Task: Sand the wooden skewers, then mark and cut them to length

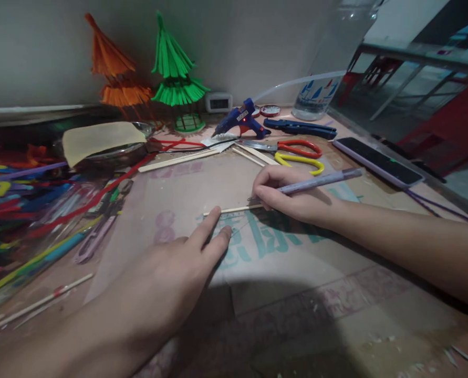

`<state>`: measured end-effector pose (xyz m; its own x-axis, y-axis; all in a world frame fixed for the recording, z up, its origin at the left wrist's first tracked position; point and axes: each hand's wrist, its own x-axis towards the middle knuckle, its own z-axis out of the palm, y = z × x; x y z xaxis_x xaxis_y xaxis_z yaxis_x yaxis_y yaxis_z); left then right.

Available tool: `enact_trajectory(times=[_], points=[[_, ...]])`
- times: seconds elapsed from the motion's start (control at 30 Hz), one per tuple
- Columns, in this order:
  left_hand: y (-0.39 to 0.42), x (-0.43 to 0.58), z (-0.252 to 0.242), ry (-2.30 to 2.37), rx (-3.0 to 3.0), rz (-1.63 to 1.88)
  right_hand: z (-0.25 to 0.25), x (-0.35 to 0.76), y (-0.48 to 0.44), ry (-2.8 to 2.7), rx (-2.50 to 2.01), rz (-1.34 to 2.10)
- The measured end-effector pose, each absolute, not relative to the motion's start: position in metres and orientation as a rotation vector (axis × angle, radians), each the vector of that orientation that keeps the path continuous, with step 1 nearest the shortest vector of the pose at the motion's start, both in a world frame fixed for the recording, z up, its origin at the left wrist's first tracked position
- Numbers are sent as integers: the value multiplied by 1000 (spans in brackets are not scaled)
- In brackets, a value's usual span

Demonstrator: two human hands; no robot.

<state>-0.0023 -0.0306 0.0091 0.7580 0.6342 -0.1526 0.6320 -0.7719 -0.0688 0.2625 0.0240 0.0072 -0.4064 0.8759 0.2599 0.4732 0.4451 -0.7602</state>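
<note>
Your left hand (170, 273) rests an outstretched index fingertip on a thin wooden stick (237, 210), gripping nothing. The stick lies over teal lettering (271, 239), partly covered; its far end disappears beneath your right hand (302, 206), fingers curled closed around a pen (324, 180).

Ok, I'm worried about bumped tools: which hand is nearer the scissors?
Right: the right hand, holding a pen, is just in front of the scissors; the left hand is farther off, lower left, fingertip on the thin stick.
</note>
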Motion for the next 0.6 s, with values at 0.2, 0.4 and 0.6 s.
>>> enact_trajectory(times=[0.2,0.4,0.6], points=[[-27,-2,6,-1065,-2917,243,5,262,26,-2078,-1126,738],[-28,-6,0,-1084,-2872,188,7,260,27,-2083,-1107,699],[-28,-6,1,-1065,-2878,132,6,259,27,-2129,-1095,692]])
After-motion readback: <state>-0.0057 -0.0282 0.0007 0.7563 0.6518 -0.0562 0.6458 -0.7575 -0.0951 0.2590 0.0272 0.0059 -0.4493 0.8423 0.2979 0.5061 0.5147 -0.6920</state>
